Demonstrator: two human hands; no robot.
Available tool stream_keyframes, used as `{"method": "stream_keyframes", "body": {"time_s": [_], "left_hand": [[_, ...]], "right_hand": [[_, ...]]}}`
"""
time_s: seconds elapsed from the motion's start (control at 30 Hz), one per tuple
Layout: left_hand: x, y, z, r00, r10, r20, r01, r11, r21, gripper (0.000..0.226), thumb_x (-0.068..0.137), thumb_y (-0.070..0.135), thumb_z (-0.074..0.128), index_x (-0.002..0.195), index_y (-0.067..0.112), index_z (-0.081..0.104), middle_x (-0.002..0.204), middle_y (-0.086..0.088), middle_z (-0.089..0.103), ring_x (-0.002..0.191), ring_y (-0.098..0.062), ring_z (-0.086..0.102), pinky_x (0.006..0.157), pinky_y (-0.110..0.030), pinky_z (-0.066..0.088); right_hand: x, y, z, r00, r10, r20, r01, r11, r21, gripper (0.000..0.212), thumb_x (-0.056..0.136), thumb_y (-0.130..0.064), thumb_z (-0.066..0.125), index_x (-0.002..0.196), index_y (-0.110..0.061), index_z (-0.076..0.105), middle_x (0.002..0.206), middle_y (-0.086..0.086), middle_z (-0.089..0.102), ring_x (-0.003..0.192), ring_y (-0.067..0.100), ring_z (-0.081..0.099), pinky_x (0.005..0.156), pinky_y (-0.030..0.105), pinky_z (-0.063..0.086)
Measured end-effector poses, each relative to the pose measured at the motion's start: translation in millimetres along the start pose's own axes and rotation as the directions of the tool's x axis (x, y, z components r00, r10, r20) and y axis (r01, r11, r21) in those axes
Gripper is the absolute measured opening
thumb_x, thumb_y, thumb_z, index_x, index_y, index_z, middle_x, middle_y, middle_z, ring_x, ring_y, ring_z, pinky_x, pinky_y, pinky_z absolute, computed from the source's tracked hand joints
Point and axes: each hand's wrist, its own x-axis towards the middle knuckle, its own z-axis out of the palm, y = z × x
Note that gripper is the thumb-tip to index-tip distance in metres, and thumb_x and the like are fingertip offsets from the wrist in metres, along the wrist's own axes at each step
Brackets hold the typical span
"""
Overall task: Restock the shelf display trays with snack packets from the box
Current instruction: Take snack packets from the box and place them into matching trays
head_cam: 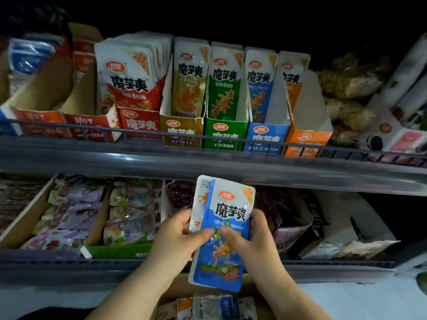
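A blue snack packet [227, 218] stands upright in front of the lower shelf, with a second packet [198, 204] stacked behind it, offset to the left. My left hand [178, 236] grips the stack from the left, thumb on the front. From the right, my right hand [251, 239] holds it with the thumb pressed on the blue face. Below my wrists lies the cardboard box [182, 286] with several loose packets [208, 307]. On the upper shelf stand the display trays: red [138, 124], yellow [181, 131], green [225, 136], blue [265, 137] and orange [305, 142].
A wire rail [208, 138] runs along the front of the upper shelf. Further red trays [90, 127] stand at the left and bagged goods [349, 82] at the right. The lower shelf holds cartons of pastel packets [92, 211] and purple bags [291, 229].
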Motion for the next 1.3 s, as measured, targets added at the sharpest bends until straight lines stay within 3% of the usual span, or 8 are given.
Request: {"method": "stream_keyframes", "body": {"time_s": [0.17,0.27,0.37,0.57,0.77,1.1,1.23,1.3], "left_hand": [[-3.6,9.3,-0.2,0.996,-0.088,0.022,0.09,0.987,-0.135,0.02,0.075,-0.002,0.065,0.083,0.015,0.061,0.068,0.006,0.072,0.059,-0.009,0.068,0.046,-0.02,0.052],[-2.1,12.9,-2.1,0.994,-0.106,0.024,0.109,0.969,-0.221,0.024,0.073,-0.007,0.065,0.087,0.012,0.063,0.075,-0.003,0.074,0.065,-0.017,0.07,0.059,-0.033,0.056],[-3.5,16.3,-2.8,0.996,-0.085,0.012,0.086,0.967,-0.239,0.025,0.072,-0.007,0.065,0.089,0.012,0.062,0.074,-0.001,0.073,0.065,-0.014,0.069,0.061,-0.032,0.051],[-6.4,34.3,-6.7,0.997,0.003,-0.074,-0.016,0.986,-0.168,0.025,0.076,-0.009,0.062,0.084,0.015,0.062,0.07,0.004,0.073,0.063,-0.012,0.068,0.062,-0.032,0.053],[8.4,63.6,-20.2,0.99,0.084,-0.113,-0.098,0.987,-0.129,0.023,0.077,-0.002,0.065,0.086,0.019,0.064,0.076,0.003,0.073,0.073,-0.019,0.068,0.064,-0.034,0.05],[24.1,68.7,-38.3,0.981,0.091,-0.169,-0.121,0.976,-0.182,0.022,0.077,-0.004,0.065,0.084,0.017,0.064,0.072,0.002,0.073,0.073,-0.024,0.067,0.068,-0.038,0.051],[25.3,70.4,-46.5,0.985,0.124,-0.117,-0.141,0.978,-0.151,0.031,0.053,0.011,0.079,0.081,0.019,0.067,0.075,-0.003,0.073,0.068,-0.022,0.07,0.067,-0.038,0.05],[27.7,70.3,-48.3,0.99,0.099,-0.104,-0.113,0.984,-0.14,0.026,0.065,0.006,0.079,0.084,0.018,0.066,0.075,-0.003,0.073,0.072,-0.025,0.069,0.07,-0.041,0.051]], "right_hand": [[-2.5,-11.6,-7.0,0.998,0.025,-0.057,-0.018,0.992,0.122,0.028,0.074,0.005,0.067,0.091,-0.007,0.049,0.077,0.003,0.071,0.064,0.01,0.069,0.053,0.022,0.054],[-3.1,-18.0,-11.7,0.996,0.011,-0.089,0.003,0.989,0.146,0.026,0.074,0.002,0.071,0.089,-0.005,0.051,0.07,0.006,0.072,0.059,0.016,0.068,0.051,0.024,0.054],[-2.7,-26.5,-15.9,0.993,0.013,-0.116,0.007,0.986,0.167,0.008,0.083,-0.001,0.059,0.087,-0.003,0.053,0.065,0.005,0.071,0.054,0.013,0.066,0.048,0.022,0.052],[-3.6,-61.9,-38.1,0.985,-0.033,-0.17,0.032,0.999,-0.009,0.029,0.091,-0.013,0.051,0.062,-0.011,0.05,0.043,-0.003,0.053,0.035,0.005,0.044,0.033,0.014,0.031],[5.1,-132.1,-70.1,0.963,-0.235,-0.129,0.214,0.964,-0.155,0.025,0.089,-0.008,0.051,0.065,-0.009,0.053,0.035,0.0,0.047,0.03,0.005,0.039,0.034,0.013,0.029],[71.1,-233.0,-72.1,0.783,-0.597,-0.176,0.492,0.766,-0.413,0.021,0.09,-0.007,0.053,0.072,-0.018,0.05,0.041,-0.008,0.058,0.035,0.002,0.052,0.035,0.013,0.038],[104.7,-240.5,-64.1,0.819,-0.546,-0.175,0.424,0.783,-0.456,0.007,0.088,-0.004,0.055,0.084,-0.009,0.053,0.061,0.003,0.058,0.037,-0.002,0.055,0.039,0.011,0.041],[115.9,-238.2,-62.1,0.857,-0.494,-0.146,0.382,0.8,-0.463,0.013,0.089,-0.004,0.054,0.078,-0.012,0.053,0.066,0.006,0.057,0.038,-0.003,0.056,0.041,0.011,0.044]]}}
